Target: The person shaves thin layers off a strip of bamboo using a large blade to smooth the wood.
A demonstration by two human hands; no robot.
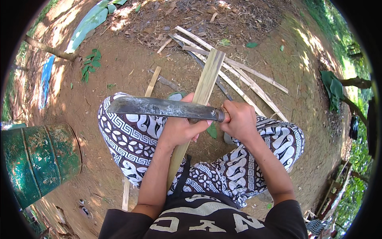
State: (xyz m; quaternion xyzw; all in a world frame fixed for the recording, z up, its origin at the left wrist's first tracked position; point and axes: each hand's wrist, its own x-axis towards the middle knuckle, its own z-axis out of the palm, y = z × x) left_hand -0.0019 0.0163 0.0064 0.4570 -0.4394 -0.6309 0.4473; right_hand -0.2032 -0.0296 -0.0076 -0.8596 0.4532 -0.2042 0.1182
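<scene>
Where brown dirt ground spreads, bamboo strips lie scattered.

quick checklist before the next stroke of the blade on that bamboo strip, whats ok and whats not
1. Right hand wrapped fully round the blade's handle: ok.
2. Left hand gripping the bamboo strip: ok, though its fingers sit right under the machete blade: not ok.
3. Blade lying across the strip, touching it: ok; which way the edge faces: cannot tell.
4. Strip's near end braced between the patterned trousers: cannot tell, the arm hides it.
5. Thighs right beneath the blade: not ok.
6. Loose bamboo slats on the ground beyond, apart from the hands: ok.
</scene>
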